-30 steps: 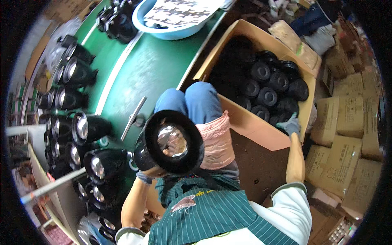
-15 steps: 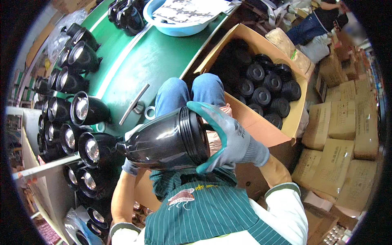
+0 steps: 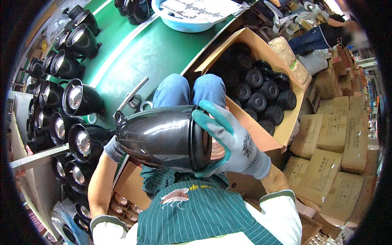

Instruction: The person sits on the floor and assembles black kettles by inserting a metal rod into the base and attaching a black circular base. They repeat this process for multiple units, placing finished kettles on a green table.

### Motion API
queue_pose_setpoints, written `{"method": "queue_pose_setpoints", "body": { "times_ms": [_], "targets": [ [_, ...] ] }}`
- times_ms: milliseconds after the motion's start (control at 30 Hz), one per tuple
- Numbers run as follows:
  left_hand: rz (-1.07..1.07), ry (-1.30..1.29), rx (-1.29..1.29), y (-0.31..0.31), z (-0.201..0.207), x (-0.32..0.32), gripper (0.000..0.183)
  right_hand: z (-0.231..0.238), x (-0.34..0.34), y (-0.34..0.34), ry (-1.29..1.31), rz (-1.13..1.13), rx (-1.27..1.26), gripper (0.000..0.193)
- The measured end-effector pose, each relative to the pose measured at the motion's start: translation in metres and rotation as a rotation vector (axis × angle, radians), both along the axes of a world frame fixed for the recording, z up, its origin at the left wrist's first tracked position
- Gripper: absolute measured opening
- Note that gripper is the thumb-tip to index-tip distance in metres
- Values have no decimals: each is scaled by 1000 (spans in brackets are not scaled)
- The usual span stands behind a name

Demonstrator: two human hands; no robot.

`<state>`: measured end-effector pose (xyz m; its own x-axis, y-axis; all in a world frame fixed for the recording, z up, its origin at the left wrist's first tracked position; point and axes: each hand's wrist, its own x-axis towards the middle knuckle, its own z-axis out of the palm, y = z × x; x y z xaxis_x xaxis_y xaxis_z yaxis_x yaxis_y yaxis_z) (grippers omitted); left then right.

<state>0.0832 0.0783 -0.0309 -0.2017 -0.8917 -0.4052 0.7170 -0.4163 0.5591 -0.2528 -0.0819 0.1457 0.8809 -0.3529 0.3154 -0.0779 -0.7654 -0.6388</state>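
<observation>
- We hold one glossy black vessel (image 3: 157, 136) on its side, just above our lap, its narrower end to the left.
- Our right hand (image 3: 232, 141), in a grey and teal glove, spans the broad end — fingers over the top of the rim, thumb side below.
- Our left hand (image 3: 114, 150) is at the narrow end; only its grey cuff shows clearly, so we cannot tell how its fingers stand.
- Beyond our jeans-clad knees (image 3: 171, 92) lies the green bench (image 3: 134, 61), with a metal bar (image 3: 132, 94) and a pale ring (image 3: 145, 105) on it near the vessel.
- To our left we see many black pots (image 3: 83, 98) lying in rows, silvery inside.
- A blue basin (image 3: 185, 26) with patterned sheets (image 3: 200, 10) sits at the bench's far edge.
- Right of our knees, an uncovered carton (image 3: 265, 51) holds black discs (image 3: 256, 101) — heaped, most showing a round face.
- Farther right we see stacked boxes (image 3: 320, 171); another person (image 3: 312, 38) is beyond the carton.
</observation>
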Motion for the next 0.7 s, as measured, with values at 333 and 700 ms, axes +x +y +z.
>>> {"method": "queue_pose_setpoints", "body": {
  "times_ms": [333,700],
  "targets": [
    [-26,242,81,-22,-24,5,47,-6,8,-1,-1,16,10,118],
    [-64,239,-11,5,-19,4,50,11,18,13,134,-72,117,120]
  ]
}}
